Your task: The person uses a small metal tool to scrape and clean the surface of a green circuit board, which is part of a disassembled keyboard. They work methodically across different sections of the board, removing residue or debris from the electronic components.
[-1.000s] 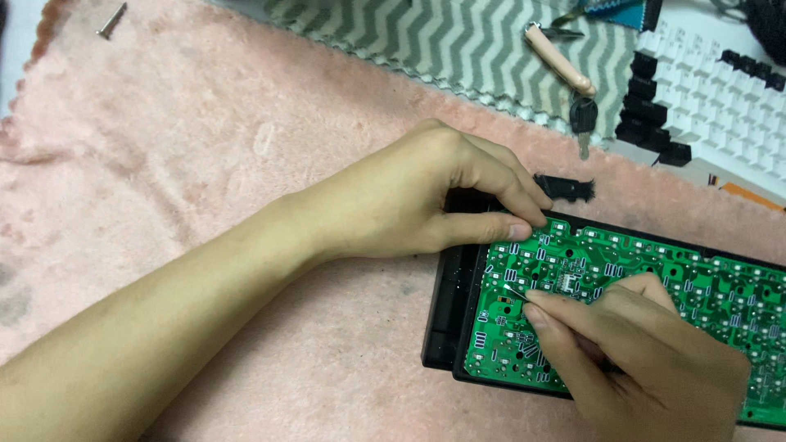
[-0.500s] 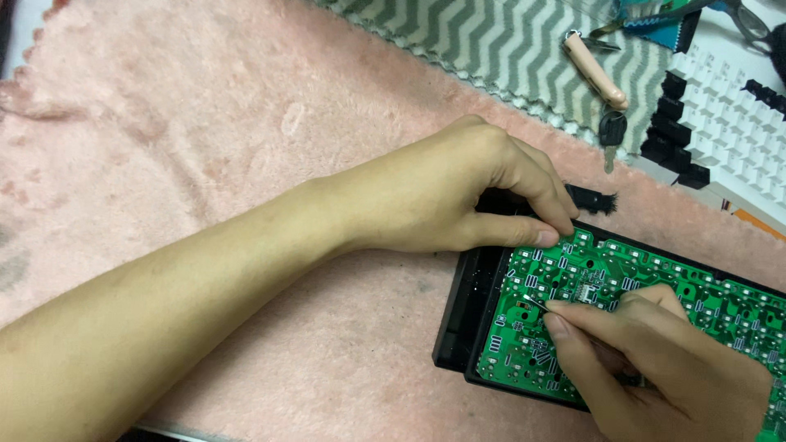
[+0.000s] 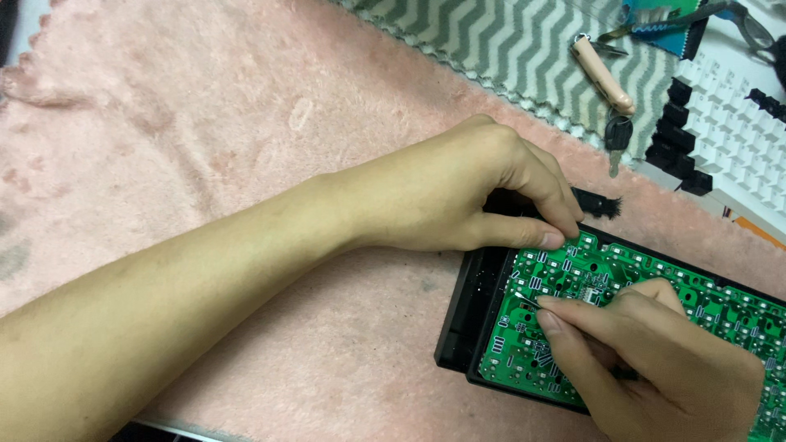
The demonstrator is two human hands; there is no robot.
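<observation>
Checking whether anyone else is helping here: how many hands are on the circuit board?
2. The left hand presses its fingertips on the green board's upper left edge; the right hand pinches a thin tool against the board near its left end. No other hands show.

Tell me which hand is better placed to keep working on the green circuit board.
Right. The right hand pinches a thin tool whose tip touches the green circuit board; the left hand only steadies the black case at its corner.
</observation>
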